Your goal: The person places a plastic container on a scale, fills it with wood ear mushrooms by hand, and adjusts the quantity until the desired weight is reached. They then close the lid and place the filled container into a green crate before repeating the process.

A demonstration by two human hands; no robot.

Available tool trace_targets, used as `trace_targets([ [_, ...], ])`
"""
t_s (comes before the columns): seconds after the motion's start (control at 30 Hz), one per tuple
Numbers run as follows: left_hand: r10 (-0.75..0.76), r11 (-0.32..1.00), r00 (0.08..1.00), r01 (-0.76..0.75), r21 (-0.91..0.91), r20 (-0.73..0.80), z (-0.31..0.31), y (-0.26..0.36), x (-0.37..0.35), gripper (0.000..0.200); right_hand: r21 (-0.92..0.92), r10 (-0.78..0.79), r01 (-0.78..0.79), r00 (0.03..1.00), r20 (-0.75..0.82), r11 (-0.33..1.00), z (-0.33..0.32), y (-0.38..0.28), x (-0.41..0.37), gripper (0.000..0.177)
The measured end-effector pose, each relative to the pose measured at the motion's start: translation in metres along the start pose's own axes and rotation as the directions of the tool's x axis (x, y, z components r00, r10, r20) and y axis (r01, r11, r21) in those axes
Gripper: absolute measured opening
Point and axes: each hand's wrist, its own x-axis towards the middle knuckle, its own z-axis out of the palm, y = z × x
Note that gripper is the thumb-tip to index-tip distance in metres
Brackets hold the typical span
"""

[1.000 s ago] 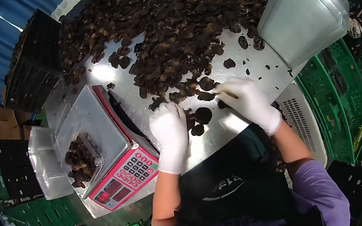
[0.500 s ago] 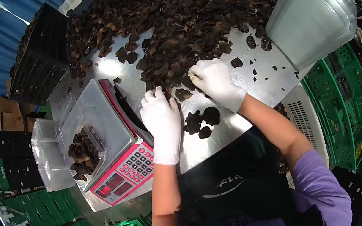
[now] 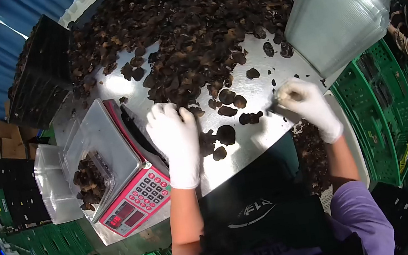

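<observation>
White gloves cover both hands. My left hand (image 3: 175,137) is at the near edge of the dark fungus pile (image 3: 191,35), fingers curled against it; what they hold, if anything, is hidden. Over the right part of the metal table (image 3: 267,131), my right hand (image 3: 308,105) pinches a small dark piece, blurred by motion. Loose dark pieces (image 3: 226,135) lie between the hands. To the left, a red scale (image 3: 138,199) bears a clear container holding brown pieces (image 3: 90,180).
Stacked clear containers (image 3: 337,15) stand at the right of the table. A white basket of dark bits (image 3: 315,159) is below its right edge, beside green crates (image 3: 382,113). A black crate (image 3: 40,72) stands at the back left.
My right hand has moved from the pile to the right, towards the table edge. More loose pieces lie apart in front of the pile. My left hand has stayed near the pile; the view has shifted slightly.
</observation>
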Motion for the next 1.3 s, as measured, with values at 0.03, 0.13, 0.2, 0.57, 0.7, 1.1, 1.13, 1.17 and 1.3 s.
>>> trace_targets([
  [0.03, 0.087, 0.983, 0.994, -0.097, -0.158, -0.07, -0.014, 0.01, -0.004, 0.014, -0.092, 0.021, -0.019, 1.0, 0.02, 0.996, -0.022, -0.009, -0.018, 0.005],
  [0.13, 0.305, 0.83, 0.936, -0.171, -0.532, 0.176, -0.032, 0.057, -0.053, 0.022, -0.572, 0.212, -0.122, 0.973, 0.094, 0.812, -0.079, -0.018, -0.068, 0.011],
  [0.2, 0.672, 0.519, 0.675, -0.136, -0.844, 0.305, -0.049, 0.083, -0.073, 0.036, -0.662, 0.3, -0.197, 0.953, 0.045, 0.723, -0.086, -0.014, -0.085, 0.013],
  [0.57, 0.183, 0.983, 0.917, -0.166, -0.079, 0.353, 0.003, -0.002, -0.024, 0.027, -0.537, -0.482, 0.488, 0.86, 0.164, 0.688, 0.09, -0.001, 0.063, 0.027],
  [0.7, 0.196, 0.964, 0.929, -0.125, -0.233, 0.314, -0.005, -0.008, -0.035, 0.022, -0.707, -0.39, 0.5, 0.859, 0.331, 0.5, 0.125, 0.008, 0.101, 0.018],
  [1.1, 0.165, 0.964, 0.946, -0.094, -0.248, 0.279, -0.008, -0.009, -0.005, 0.022, -0.834, 0.014, 0.033, 0.999, 0.049, 0.551, -0.041, -0.027, -0.053, 0.024],
  [1.13, 0.208, 0.97, 0.919, -0.148, -0.195, 0.336, 0.0, -0.005, -0.003, 0.025, -0.802, -0.018, -0.016, 0.999, -0.033, 0.598, -0.032, -0.027, -0.049, 0.023],
  [1.17, 0.228, 0.973, 0.897, -0.195, -0.125, 0.378, 0.008, -0.001, -0.002, 0.027, -0.749, -0.098, 0.057, 0.995, -0.01, 0.66, -0.016, -0.031, -0.039, 0.021],
  [1.3, 0.222, 0.975, 0.938, -0.204, -0.092, 0.268, 0.009, 0.003, -0.005, 0.023, -0.57, -0.356, 0.334, 0.931, 0.077, 0.751, 0.057, -0.016, 0.013, 0.017],
])
